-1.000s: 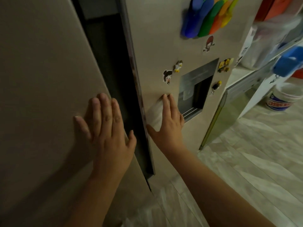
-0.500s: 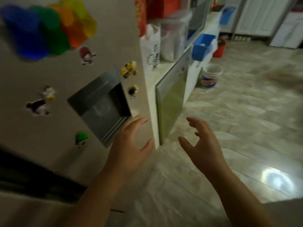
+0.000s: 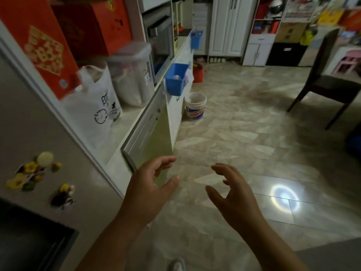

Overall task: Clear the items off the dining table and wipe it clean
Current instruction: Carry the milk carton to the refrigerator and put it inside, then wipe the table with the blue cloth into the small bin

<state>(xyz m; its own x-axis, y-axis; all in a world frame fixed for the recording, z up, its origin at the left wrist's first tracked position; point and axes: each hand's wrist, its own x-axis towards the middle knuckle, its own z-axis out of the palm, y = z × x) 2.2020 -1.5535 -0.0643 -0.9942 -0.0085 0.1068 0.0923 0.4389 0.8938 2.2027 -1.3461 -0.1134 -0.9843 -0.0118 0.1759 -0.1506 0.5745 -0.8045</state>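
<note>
Head view has the person's left hand (image 3: pixel 150 184) and right hand (image 3: pixel 232 192) both empty, fingers loosely spread, hanging over the tiled floor (image 3: pixel 244 137) right beside the fridge (image 3: pixel 39 153). The dining table isn't in shot; only a dark chair (image 3: pixel 328 81) sits far right. Probably smartest for them to head that way with hands free and grab items two at a time.

Dim, wide-angle-bent view; a bright ring of glare (image 3: pixel 284 198) on the glossy floor (image 3: pixel 244 133), left edge motion-blurred.
</note>
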